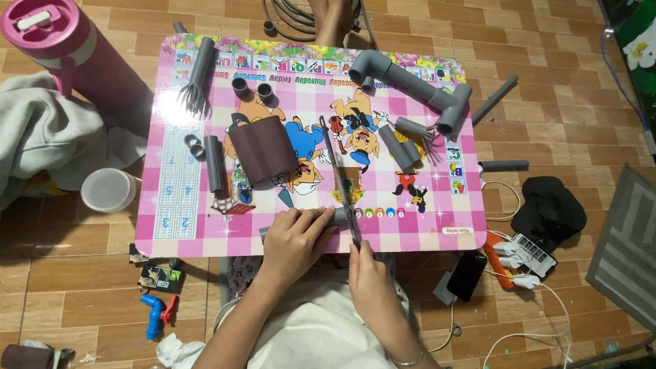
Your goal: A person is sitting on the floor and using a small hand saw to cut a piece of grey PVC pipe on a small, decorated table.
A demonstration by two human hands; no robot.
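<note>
On a pink cartoon-printed table (171, 236) at mid-frame, the left hand (295, 239) presses its fingers over a grey pipe (333, 217) to steady it, while the right hand (367, 268) pinches a hacksaw blade (339, 181) laid across it.

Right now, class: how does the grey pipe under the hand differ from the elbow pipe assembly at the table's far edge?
The held grey pipe is short and straight, pinned by the left hand; the elbow pipe assembly is longer, bent, and lies untouched. Both are grey plastic on the pink table.
</note>
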